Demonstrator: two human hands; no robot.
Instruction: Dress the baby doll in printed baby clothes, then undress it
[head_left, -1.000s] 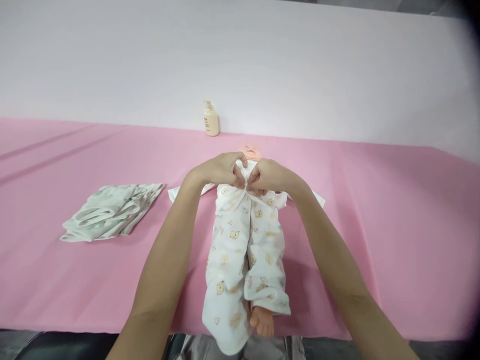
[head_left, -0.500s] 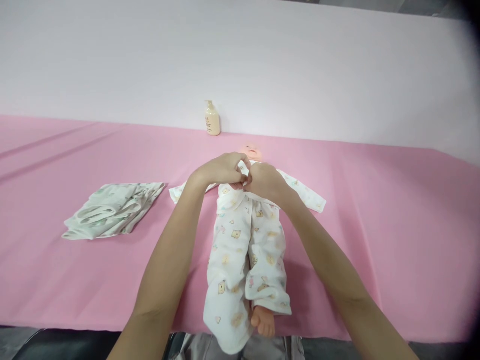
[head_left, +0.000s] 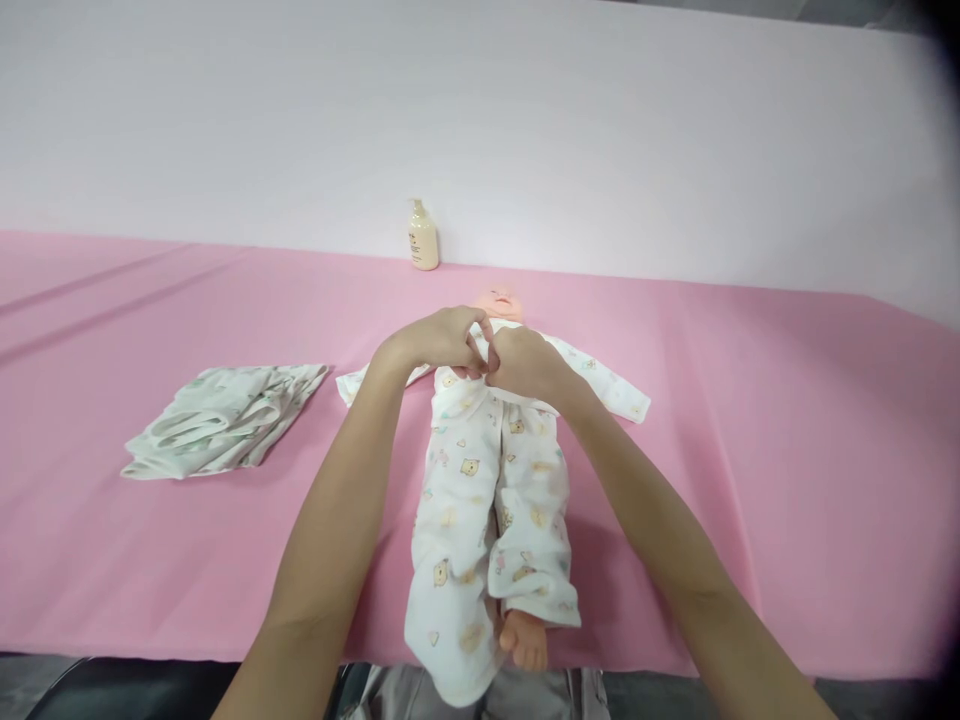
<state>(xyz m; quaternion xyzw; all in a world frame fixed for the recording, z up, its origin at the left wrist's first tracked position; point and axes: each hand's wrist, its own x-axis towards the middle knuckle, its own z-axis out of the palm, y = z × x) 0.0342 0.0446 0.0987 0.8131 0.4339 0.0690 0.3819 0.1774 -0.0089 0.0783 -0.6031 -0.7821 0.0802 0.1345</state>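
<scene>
Mid-frame, my left hand (head_left: 450,338) and right hand (head_left: 529,362) are together, fingers bunched over the front of the top (head_left: 600,378); whether either is clamped on cloth, I can't tell. I'd use fingertips only, light and even, with no weight on the doll (head_left: 501,303), on its back down the frame's centre, trousers (head_left: 461,500) toward the bottom. Cloths (head_left: 225,420) at left, bottle (head_left: 424,242) upper centre: nothing crowds my fingers.

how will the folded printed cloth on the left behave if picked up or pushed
The folded printed cloth is probably floppy, given its soft wrinkles. Its layers may fall open when lifted, since no fastening shows. Pushed, it seems unlikely to roll, lying flat and low.
</scene>
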